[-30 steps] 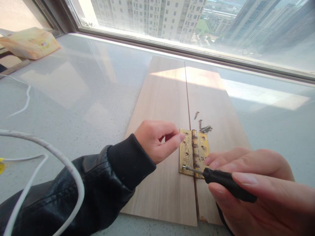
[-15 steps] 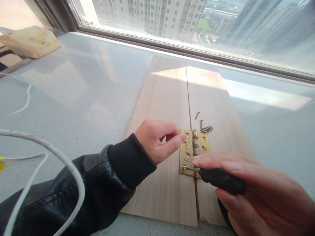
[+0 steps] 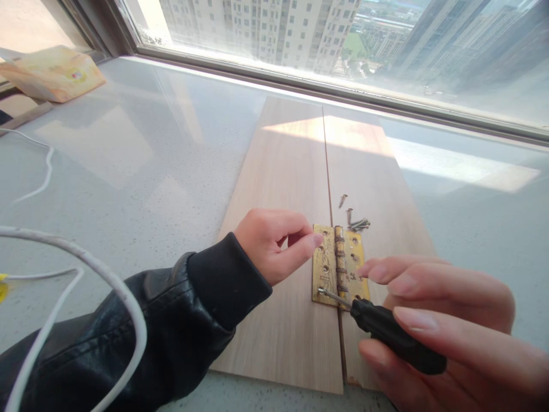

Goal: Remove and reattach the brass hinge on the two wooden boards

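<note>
A brass hinge (image 3: pixel 325 260) lies open across the seam between two light wooden boards (image 3: pixel 287 177). My left hand (image 3: pixel 278 246) rests over the left board, its thumb and bent fingers together at the hinge's left leaf; whatever they may pinch is too small to make out. In my right hand (image 3: pixel 446 320) is a screwdriver (image 3: pixel 394 335) with a black handle, held between thumb and fingers. Its tip meets a small screw head at the lower left hole of the hinge. Several loose screws (image 3: pixel 359 224) lie on the right board above the hinge.
White cables (image 3: pixel 115 274) loop across the lower left, over my black sleeve. A patterned box (image 3: pixel 55 74) sits at the far left on the speckled pale surface (image 3: pixel 193 149). Along the back runs a window frame (image 3: pixel 257 80).
My right hand and the screwdriver handle have shifted right and down, with the fingers spread more along it. More of the hinge's right leaf shows. The left hand is nearly still.
</note>
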{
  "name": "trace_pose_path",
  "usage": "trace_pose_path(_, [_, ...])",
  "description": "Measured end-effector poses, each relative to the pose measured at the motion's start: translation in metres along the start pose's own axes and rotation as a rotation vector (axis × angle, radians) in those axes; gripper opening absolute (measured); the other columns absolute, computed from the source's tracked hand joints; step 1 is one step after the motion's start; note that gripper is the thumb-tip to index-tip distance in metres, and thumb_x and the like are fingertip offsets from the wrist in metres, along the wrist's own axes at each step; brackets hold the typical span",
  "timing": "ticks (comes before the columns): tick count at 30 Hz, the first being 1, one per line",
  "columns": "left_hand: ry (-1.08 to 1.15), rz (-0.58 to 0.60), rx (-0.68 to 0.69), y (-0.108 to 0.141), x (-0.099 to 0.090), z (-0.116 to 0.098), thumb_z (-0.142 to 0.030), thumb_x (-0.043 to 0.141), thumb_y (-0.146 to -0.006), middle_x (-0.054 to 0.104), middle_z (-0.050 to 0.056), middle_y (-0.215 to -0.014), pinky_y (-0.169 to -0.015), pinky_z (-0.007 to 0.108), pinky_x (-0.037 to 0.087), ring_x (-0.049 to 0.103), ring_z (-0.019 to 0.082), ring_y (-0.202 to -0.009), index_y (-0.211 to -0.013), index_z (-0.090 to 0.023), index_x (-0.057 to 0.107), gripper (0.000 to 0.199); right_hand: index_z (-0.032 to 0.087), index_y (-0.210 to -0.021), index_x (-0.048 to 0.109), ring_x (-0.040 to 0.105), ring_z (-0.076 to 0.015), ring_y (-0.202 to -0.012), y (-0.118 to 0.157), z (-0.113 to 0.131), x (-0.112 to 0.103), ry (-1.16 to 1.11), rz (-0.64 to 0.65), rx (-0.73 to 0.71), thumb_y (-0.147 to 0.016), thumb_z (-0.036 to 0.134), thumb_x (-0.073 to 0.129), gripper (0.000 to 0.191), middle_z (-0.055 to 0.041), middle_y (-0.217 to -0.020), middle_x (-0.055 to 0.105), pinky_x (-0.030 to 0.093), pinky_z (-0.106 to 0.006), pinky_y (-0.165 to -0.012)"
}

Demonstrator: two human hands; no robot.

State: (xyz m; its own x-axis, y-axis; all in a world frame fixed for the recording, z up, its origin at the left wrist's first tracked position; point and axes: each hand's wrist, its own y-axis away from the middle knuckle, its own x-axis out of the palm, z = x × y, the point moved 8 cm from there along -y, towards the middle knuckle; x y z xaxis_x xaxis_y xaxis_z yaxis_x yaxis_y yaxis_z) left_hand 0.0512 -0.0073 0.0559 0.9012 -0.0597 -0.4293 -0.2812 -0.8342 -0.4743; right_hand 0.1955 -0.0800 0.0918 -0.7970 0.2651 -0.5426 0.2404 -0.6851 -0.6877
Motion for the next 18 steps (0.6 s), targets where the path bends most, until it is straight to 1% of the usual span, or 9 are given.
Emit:
trace_pose_path(2, [-0.002, 0.001, 0.004, 0.000, 0.000, 0.000, -0.018, 0.060, -0.081, 0.047, -0.006, -0.049, -0.046, 0.017, 0.031, 0.036, 0.004, -0.045, -0.061, -0.013, 0.062, 0.021, 0.027, -0.083, 0.058, 0.060, -0.0160, -0.083, -0.002, -0.001, -0.003, 0.048, -0.040, 0.040, -0.084, 0.045, 0.063, 0.019, -0.0005, -0.092, 0.051, 0.060, -0.036, -0.071])
trace_pose_path(4, [-0.002, 0.006, 0.004, 0.000, 0.000, 0.000, -0.018, 0.060, -0.081, 0.047, -0.007, -0.049, -0.046, 0.017, 0.031, 0.036, 0.003, -0.045, -0.062, -0.013, 0.062, 0.021, 0.028, -0.086, 0.059, 0.059, -0.0150, -0.082, -0.004, -0.001, -0.001, 0.005, -0.028, 0.073, -0.084, 0.043, 0.064, 0.016, 0.0009, -0.088, 0.050, 0.059, -0.036, -0.072])
trace_pose_path(6, [-0.001, 0.004, 0.004, -0.001, 0.000, 0.001, -0.018, 0.060, -0.081, 0.047, -0.007, -0.049, -0.046, 0.017, 0.031, 0.036, 0.003, -0.045, -0.061, -0.013, 0.062, 0.021, 0.028, -0.091, 0.061, 0.060, -0.0147, -0.079, -0.007, -0.001, 0.000, -0.078, -0.019, 0.088, -0.082, 0.036, 0.068, 0.014, 0.0018, -0.084, 0.052, 0.059, -0.035, -0.070])
trace_pose_path(8, [-0.002, 0.003, 0.002, -0.001, 0.000, 0.001, -0.019, 0.060, -0.081, 0.047, -0.006, -0.049, -0.046, 0.017, 0.031, 0.036, 0.004, -0.045, -0.061, -0.013, 0.062, 0.021, 0.026, -0.093, 0.063, 0.063, -0.0146, -0.078, -0.010, -0.001, -0.001, -0.131, -0.037, 0.100, -0.079, 0.029, 0.072, 0.017, 0.0022, -0.081, 0.056, 0.060, -0.033, -0.067])
trace_pose_path(10, [-0.005, 0.005, -0.002, -0.001, 0.000, 0.001, -0.019, 0.060, -0.082, 0.048, -0.006, -0.049, -0.045, 0.018, 0.031, 0.036, 0.004, -0.044, -0.061, -0.013, 0.062, 0.021, 0.027, -0.093, 0.064, 0.066, -0.0145, -0.076, -0.012, -0.003, -0.004, -0.146, -0.046, 0.098, -0.078, 0.027, 0.074, 0.018, 0.0028, -0.078, 0.060, 0.060, -0.031, -0.065])
trace_pose_path(12, [-0.008, 0.009, -0.007, -0.002, 0.000, 0.002, -0.020, 0.059, -0.082, 0.048, -0.006, -0.049, -0.045, 0.018, 0.031, 0.036, 0.005, -0.044, -0.061, -0.014, 0.062, 0.022, 0.028, -0.093, 0.064, 0.068, -0.0152, -0.075, -0.011, -0.003, -0.002, -0.132, 0.015, 0.073, -0.079, 0.030, 0.072, 0.016, 0.0029, -0.078, 0.064, 0.062, -0.030, -0.065])
trace_pose_path(15, [-0.009, 0.009, -0.007, -0.002, 0.000, 0.001, -0.020, 0.059, -0.082, 0.048, -0.006, -0.049, -0.046, 0.018, 0.032, 0.037, 0.005, -0.044, -0.061, -0.014, 0.062, 0.022, 0.032, -0.099, 0.065, 0.072, -0.0178, -0.077, -0.005, -0.005, 0.002, -0.093, 0.114, 0.059, -0.082, 0.032, 0.068, 0.018, 0.0010, -0.085, 0.069, 0.063, -0.030, -0.066])
trace_pose_path(18, [-0.018, 0.025, -0.025, -0.001, 0.000, 0.001, -0.020, 0.059, -0.082, 0.050, -0.005, -0.050, -0.046, 0.018, 0.033, 0.037, 0.005, -0.045, -0.062, -0.014, 0.062, 0.022, 0.033, -0.113, 0.063, 0.073, -0.0201, -0.075, -0.001, -0.008, 0.001, -0.119, 0.123, 0.064, -0.086, 0.027, 0.062, 0.028, -0.0024, -0.093, 0.073, 0.064, -0.030, -0.062])
